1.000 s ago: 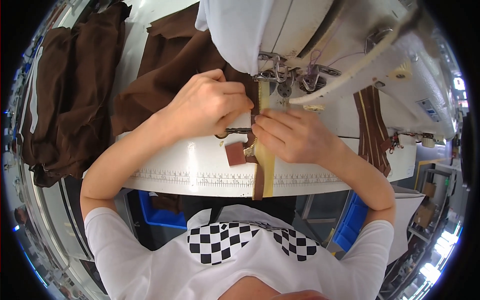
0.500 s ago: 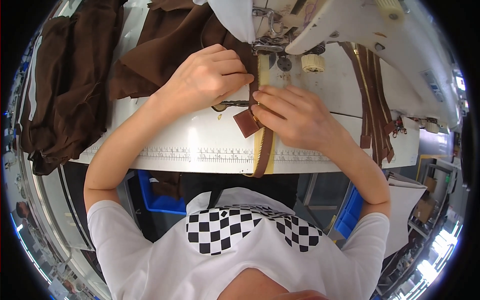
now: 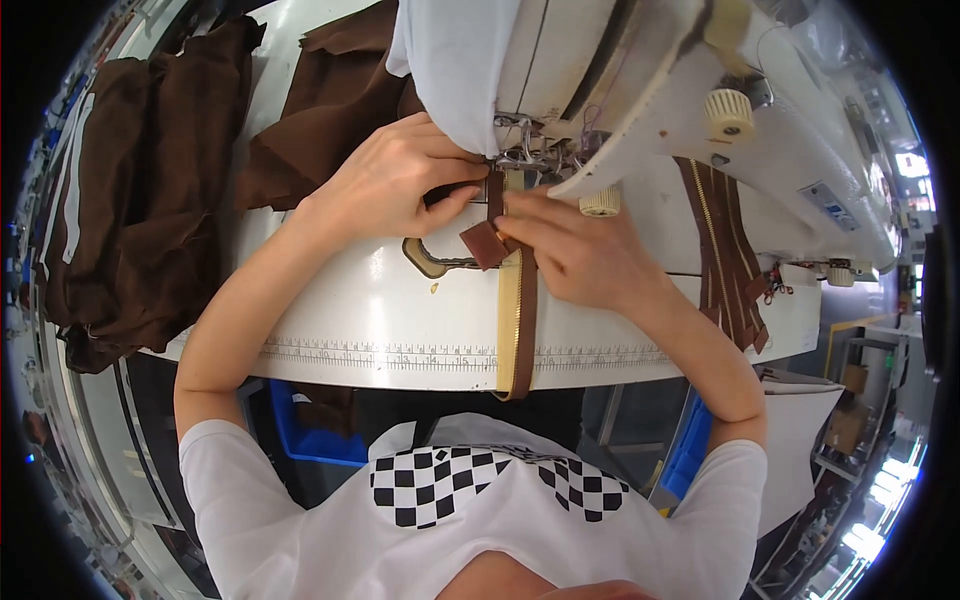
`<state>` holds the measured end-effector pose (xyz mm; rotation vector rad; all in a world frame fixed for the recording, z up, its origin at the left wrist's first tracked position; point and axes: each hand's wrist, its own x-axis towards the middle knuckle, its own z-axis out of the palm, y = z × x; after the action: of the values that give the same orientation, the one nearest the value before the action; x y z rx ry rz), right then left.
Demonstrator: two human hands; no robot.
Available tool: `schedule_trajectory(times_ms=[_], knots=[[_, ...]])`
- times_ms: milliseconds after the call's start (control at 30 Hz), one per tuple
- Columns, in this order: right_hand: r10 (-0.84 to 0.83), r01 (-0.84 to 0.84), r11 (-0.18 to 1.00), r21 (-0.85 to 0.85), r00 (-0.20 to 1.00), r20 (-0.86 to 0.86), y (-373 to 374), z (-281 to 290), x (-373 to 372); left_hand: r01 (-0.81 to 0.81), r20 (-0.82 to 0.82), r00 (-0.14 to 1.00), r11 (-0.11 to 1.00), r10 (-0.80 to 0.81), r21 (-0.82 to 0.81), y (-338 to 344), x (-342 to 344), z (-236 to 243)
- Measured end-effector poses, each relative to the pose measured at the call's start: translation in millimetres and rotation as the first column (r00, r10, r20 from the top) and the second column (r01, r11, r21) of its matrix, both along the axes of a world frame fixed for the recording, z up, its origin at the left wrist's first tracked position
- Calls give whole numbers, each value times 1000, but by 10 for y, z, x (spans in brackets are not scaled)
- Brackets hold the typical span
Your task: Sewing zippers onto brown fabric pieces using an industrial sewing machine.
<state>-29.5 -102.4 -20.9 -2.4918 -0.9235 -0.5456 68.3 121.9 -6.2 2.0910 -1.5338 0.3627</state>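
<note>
A brown zipper point(image 3: 524, 330) with gold teeth runs along a pale yellow strip point(image 3: 508, 320) and hangs over the front edge of the table. Its far end reaches the presser foot point(image 3: 530, 158) of a white sewing machine. My left hand point(image 3: 405, 180) is at the zipper's left edge close to the foot, fingers curled, the fingertips partly hidden. On the right, my right hand point(image 3: 585, 250) pinches the zipper beside its slider, where a square brown pull tab point(image 3: 484, 245) sticks out to the left.
Brown fabric point(image 3: 325, 110) lies behind my left forearm, with a larger brown pile point(image 3: 150, 190) at far left. Several zippers point(image 3: 722, 250) lie on the right. The machine head point(image 3: 690, 90) overhangs my right hand. A printed ruler point(image 3: 400, 358) follows the table's front; a blue bin point(image 3: 310, 440) sits below.
Both hands and the pull tab have moved away from me, closer to the presser foot. The whole view has shifted, so the table and machine appear lower.
</note>
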Motion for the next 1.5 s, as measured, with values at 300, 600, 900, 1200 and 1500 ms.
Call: schedule_trajectory(times_ms=[300, 600, 900, 1200, 1500], knots=[[422, 490, 370, 789, 668, -613, -22, 43, 27, -181, 134, 976, 982, 174, 46, 221, 200, -20], [-124, 222, 962, 162, 877, -465, 185, 36, -144, -7, 3, 1000, 1000, 7, 7, 185, -163, 14], [-143, 169, 983, 79, 956, -258, 191, -8, -53, -101, 284, 956, 993, 78, 67, 53, 52, -147], [-170, 161, 970, -180, 985, -35, 244, 80, -248, -438, -233, 856, 887, 461, 146, 47, 477, 497], [79, -87, 994, -61, 989, -123, 519, 231, -718, -187, 314, 946, 931, 84, 314, -300, 2469, -52]])
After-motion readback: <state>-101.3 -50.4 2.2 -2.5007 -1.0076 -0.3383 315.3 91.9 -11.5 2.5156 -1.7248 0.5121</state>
